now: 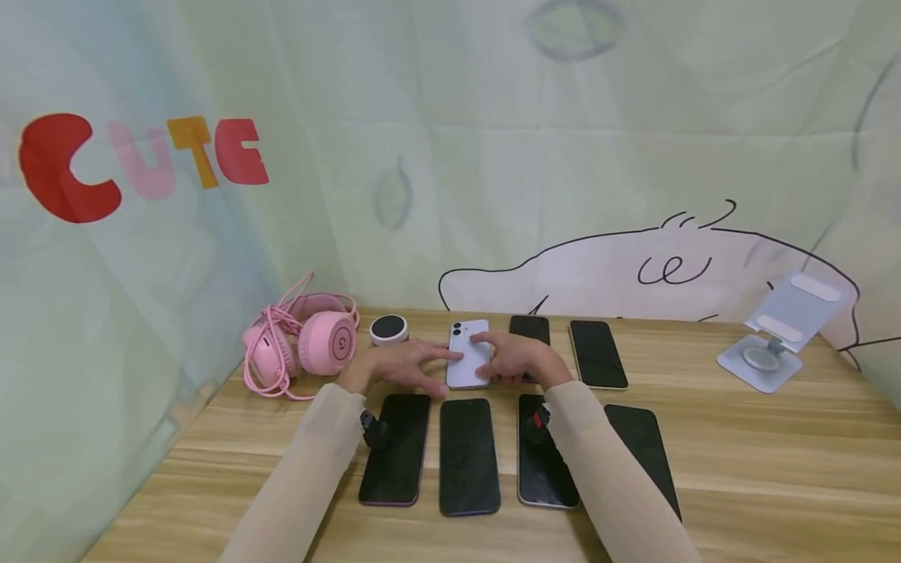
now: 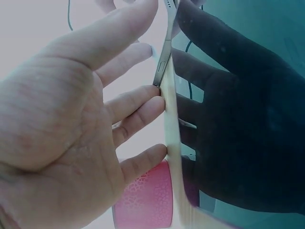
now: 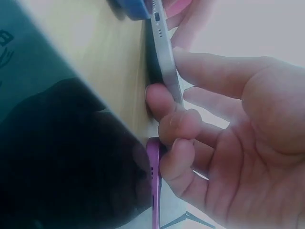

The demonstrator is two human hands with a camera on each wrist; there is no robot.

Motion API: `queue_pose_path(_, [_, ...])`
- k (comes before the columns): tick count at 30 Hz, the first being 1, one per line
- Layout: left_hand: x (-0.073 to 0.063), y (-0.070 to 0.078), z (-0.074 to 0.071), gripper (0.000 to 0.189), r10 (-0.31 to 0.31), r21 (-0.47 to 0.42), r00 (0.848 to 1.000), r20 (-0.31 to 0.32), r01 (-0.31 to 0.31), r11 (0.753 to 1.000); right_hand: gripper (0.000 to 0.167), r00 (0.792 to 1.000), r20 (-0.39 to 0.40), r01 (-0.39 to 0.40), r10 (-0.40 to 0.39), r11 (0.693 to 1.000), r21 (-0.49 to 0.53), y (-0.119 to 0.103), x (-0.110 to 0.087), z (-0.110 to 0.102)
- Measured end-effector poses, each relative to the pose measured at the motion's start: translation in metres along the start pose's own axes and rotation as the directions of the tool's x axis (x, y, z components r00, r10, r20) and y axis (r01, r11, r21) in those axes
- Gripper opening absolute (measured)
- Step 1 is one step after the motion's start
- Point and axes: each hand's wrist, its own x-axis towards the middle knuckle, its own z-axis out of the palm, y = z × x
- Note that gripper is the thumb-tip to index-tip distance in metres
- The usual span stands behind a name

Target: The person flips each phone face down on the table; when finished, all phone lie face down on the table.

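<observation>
A pale lavender phone (image 1: 461,375) lies back side up in the far row, its camera lenses toward the wall. My left hand (image 1: 408,365) reaches over its left side with fairly straight, spread fingers touching it. From the right, my right hand (image 1: 517,356) pinches the same phone; in the right wrist view the thumb rests over its silver edge (image 3: 166,57) and a fingertip sits below. That edge looks raised off the table there. Partly hidden behind the right hand is a black-screened phone (image 1: 529,327). In the left wrist view, the phone's side (image 2: 163,64) shows beside my fingers.
Several dark-screened phones lie in the near row, including one (image 1: 468,457) in front of the hands. Another phone (image 1: 598,354) lies far right. Pink headphones (image 1: 327,344) and a white round item with a black top (image 1: 389,330) stand left; a folding stand (image 1: 763,358) stands right.
</observation>
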Motion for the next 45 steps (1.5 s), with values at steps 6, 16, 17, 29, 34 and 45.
queue_pose_path(6, [0.002,-0.001,0.000,0.070,-0.021,-0.016,1.000,0.000,0.021,1.000,0.066,0.998,-0.062,-0.017,0.011,0.995,-0.097,-0.002,-0.001,0.003])
queue_pose_path(16, [0.002,0.002,0.001,0.067,-0.029,-0.041,1.000,-0.006,0.029,0.999,0.065,0.996,-0.083,0.004,-0.022,0.978,-0.209,0.001,-0.002,0.004])
queue_pose_path(17, [0.002,0.003,0.001,0.067,-0.030,-0.039,1.000,-0.004,0.030,0.999,0.065,0.997,-0.079,0.005,-0.021,0.980,-0.201,0.001,-0.003,0.004])
queue_pose_path(29, [0.011,0.020,-0.011,0.062,-0.027,0.025,0.997,0.070,0.025,0.999,0.064,1.000,-0.027,-0.003,-0.002,0.979,-0.202,-0.004,-0.013,-0.003])
queue_pose_path(34, [0.020,0.030,-0.017,0.060,-0.052,0.059,0.994,0.095,0.046,0.997,0.065,0.999,-0.048,0.000,-0.011,0.975,-0.222,-0.002,-0.014,-0.009])
queue_pose_path(45, [0.033,0.050,-0.017,0.056,-0.080,0.167,0.993,0.091,0.064,0.984,0.065,0.999,-0.045,-0.012,0.002,0.980,-0.201,0.011,-0.026,-0.019])
